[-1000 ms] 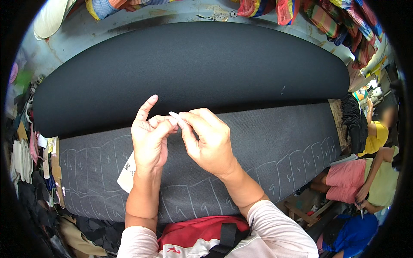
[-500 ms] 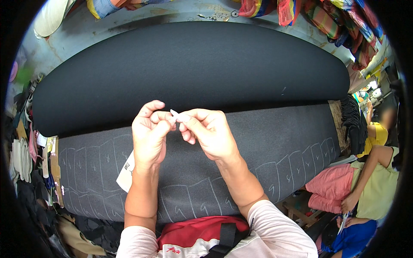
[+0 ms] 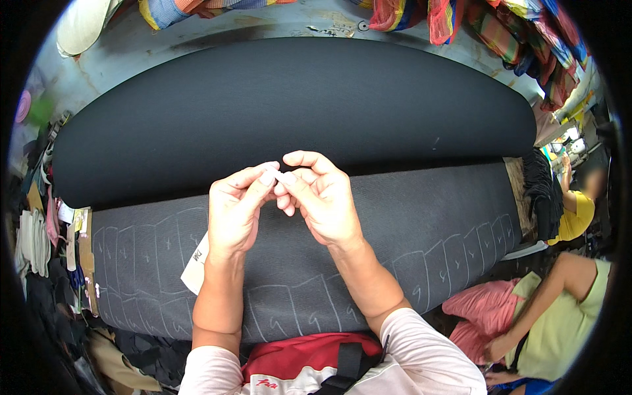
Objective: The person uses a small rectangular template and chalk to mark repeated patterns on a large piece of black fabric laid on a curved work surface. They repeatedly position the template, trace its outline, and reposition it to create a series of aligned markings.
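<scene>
A small white piece of tailor's chalk (image 3: 276,176) sits pinched between the fingertips of both hands, mostly hidden by them. My left hand (image 3: 237,209) closes on it with thumb and index finger. From the other side my right hand (image 3: 322,201) pinches it too, its upper fingers curled loosely. Both hands are held above dark grey cloth (image 3: 388,210), which bears rows of white chalk outlines and marks. Beside my left forearm lies a cream pattern piece (image 3: 195,268) with dark writing, partly covered by the arm.
A large black fabric roll (image 3: 296,99) stretches across the far side of the cloth. Folded pale cloth (image 3: 31,243) and dark scraps (image 3: 46,309) lie at the left. Coloured mesh bags (image 3: 444,20) hang at the back. To the right are a person in yellow (image 3: 576,217) and another in pale green (image 3: 559,322).
My fingers have shifted around the chalk, so less of it shows. My left index finger has come down to it, while a right finger has lifted. The person in pale green has leaned nearer.
</scene>
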Demonstrator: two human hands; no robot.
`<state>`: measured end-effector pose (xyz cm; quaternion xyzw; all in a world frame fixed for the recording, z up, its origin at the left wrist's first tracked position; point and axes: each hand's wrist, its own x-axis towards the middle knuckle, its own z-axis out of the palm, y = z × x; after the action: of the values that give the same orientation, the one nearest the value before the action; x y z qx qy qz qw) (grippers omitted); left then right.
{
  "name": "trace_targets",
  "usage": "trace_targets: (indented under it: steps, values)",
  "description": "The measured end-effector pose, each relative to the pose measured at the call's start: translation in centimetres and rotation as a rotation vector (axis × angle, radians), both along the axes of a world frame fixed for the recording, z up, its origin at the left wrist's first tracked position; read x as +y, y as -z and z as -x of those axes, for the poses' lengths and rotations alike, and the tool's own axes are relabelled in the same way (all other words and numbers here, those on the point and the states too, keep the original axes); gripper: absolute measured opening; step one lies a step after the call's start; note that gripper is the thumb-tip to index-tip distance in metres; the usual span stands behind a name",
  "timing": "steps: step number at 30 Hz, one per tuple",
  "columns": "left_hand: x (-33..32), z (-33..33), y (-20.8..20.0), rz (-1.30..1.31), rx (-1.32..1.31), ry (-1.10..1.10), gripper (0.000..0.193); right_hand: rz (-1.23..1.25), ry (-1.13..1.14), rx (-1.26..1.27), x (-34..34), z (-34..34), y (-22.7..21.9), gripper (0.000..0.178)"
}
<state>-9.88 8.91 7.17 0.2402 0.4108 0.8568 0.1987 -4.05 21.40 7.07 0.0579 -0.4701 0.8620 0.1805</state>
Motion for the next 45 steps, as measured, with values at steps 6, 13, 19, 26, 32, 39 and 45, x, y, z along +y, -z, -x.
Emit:
trace_targets:
  steps: [6, 13, 19, 26, 32, 39, 45]
  values:
    - [-0.3, 0.0, 0.4, 0.164, 0.139, -0.118, 0.016, -0.385, 0.194, 0.003, 0.2, -0.2, -0.5, 0.031]
    - [-0.3, -0.4, 0.0, 0.333, 0.284, -0.143, 0.014, -0.386, 0.078, 0.074, 1.9, -0.5, -0.8, 0.027]
    - [-0.5, -0.3, -0.4, 0.390, 0.324, -0.166, 0.011, -0.239, -0.045, 0.047, 2.3, -0.5, -0.5, 0.026]
    - [-0.8, -0.3, -0.8, 0.454, 0.353, -0.159, 0.009, 0.022, -0.249, 0.026, 2.6, -0.1, -0.3, 0.019]
    - [-1.4, -0.2, -1.3, 0.572, 0.536, -0.274, 0.008, -0.103, -0.088, -0.095, 2.7, -0.4, -0.4, 0.014]
    - [-1.9, -0.4, -2.0, 0.629, 0.558, -0.310, 0.007, -0.194, -0.098, -0.023, 2.7, -0.5, -0.6, 0.013]
    - [-2.4, 0.1, -2.5, 0.623, 0.523, -0.323, 0.007, -0.022, -0.099, -0.062, 3.0, -0.6, -0.5, 0.012]
